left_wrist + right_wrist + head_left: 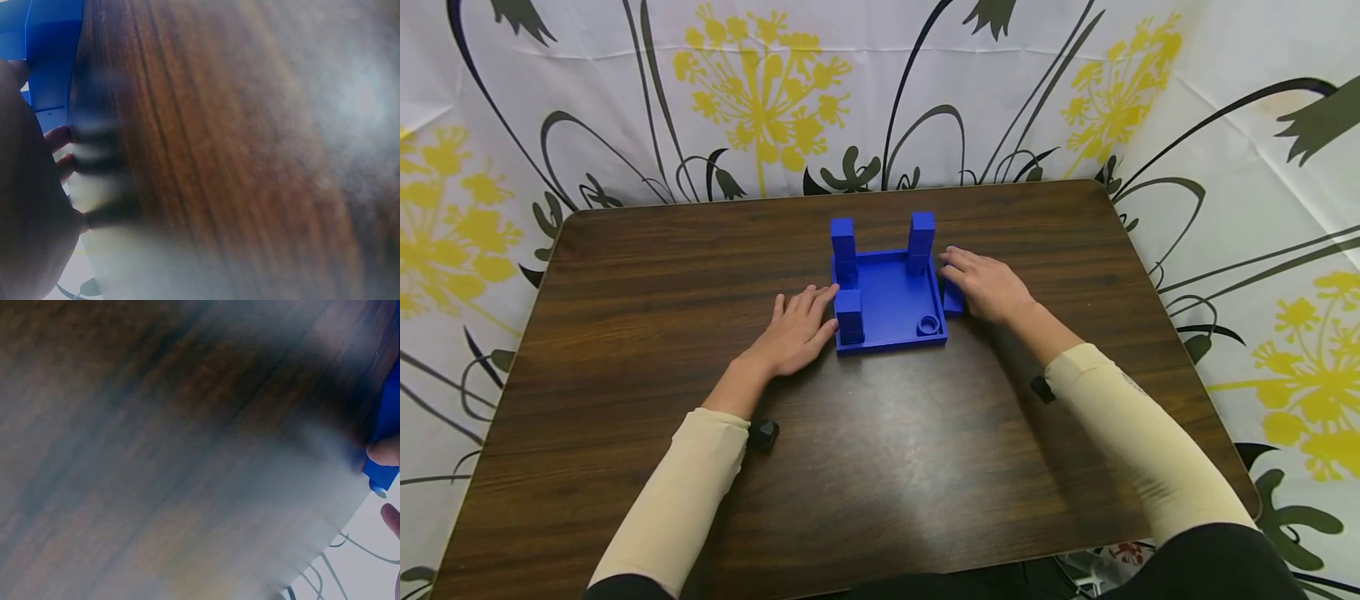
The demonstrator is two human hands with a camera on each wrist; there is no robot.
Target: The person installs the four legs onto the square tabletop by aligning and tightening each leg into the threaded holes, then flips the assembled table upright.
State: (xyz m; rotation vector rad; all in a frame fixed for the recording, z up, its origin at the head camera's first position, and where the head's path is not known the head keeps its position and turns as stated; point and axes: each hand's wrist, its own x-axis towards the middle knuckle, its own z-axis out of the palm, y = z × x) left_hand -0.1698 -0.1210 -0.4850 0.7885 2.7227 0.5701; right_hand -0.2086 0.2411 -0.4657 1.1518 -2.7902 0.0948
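Note:
A square blue tray [889, 296] with a low rim lies on the table. Blue square posts stand upright at three of its corners: front left [849, 315], back left [843, 243] and back right [921, 237]. The front right corner shows a round socket [928, 325]. My left hand [793, 332] rests with fingers spread at the tray's left side, its thumb and index finger right by the front left post. Beside the tray's right wall, my right hand [988, 285] grips a loose blue post [953, 300] lying on its side, partly hidden by the fingers.
The brown wooden table [662, 275] extends around the tray on all sides. A white curtain [880, 92] with yellow flowers hangs along its back and sides. Dark wrist cameras [763, 435] sit under the forearms.

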